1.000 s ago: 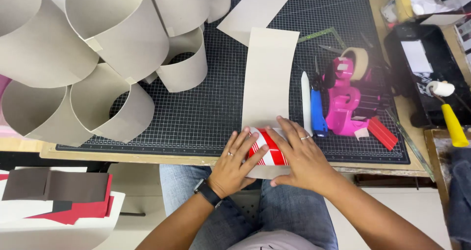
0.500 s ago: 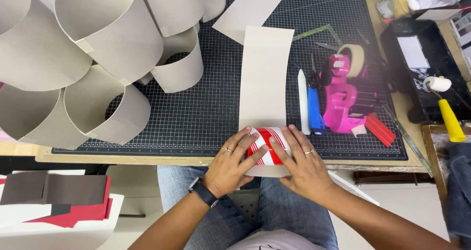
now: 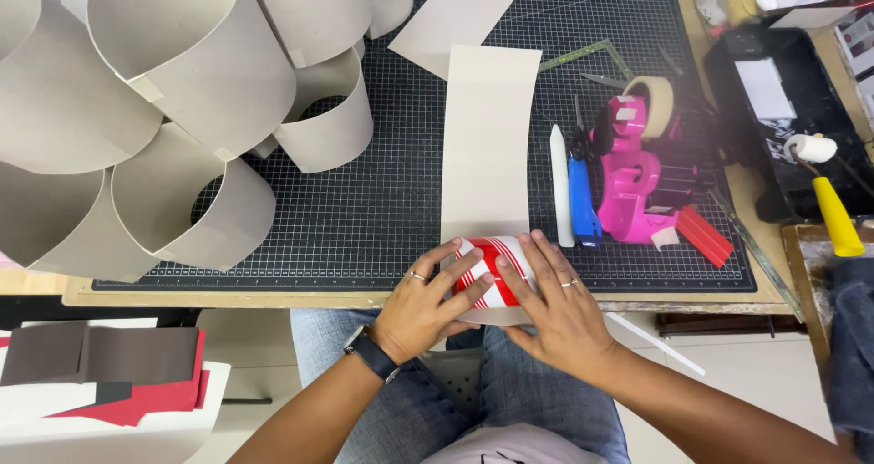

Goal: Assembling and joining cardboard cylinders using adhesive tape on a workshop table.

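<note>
At the lower middle of the frame I see my left hand (image 3: 426,307) and right hand (image 3: 557,311) pressed side by side over a red-and-white striped can (image 3: 492,273), which lies on its side at the near edge of the black cutting mat (image 3: 364,218). My fingers (image 3: 458,276) are spread flat and wrapped over the can from both sides, holding it down rather than clenched. The can sits on the lower end of a long strip of grey card (image 3: 487,145) that runs straight up the mat toward the top of the frame. Just right of the strip lie a white folding tool (image 3: 561,187) and a blue knife (image 3: 583,200), and beyond them a pink tape dispenser (image 3: 642,191) with a roll of tan tape. In the upper left, a cluster of curved grey card loops (image 3: 173,100) covers much of the mat. A bare strip of tabletop (image 3: 218,296) shows below the mat's edge.
</note>
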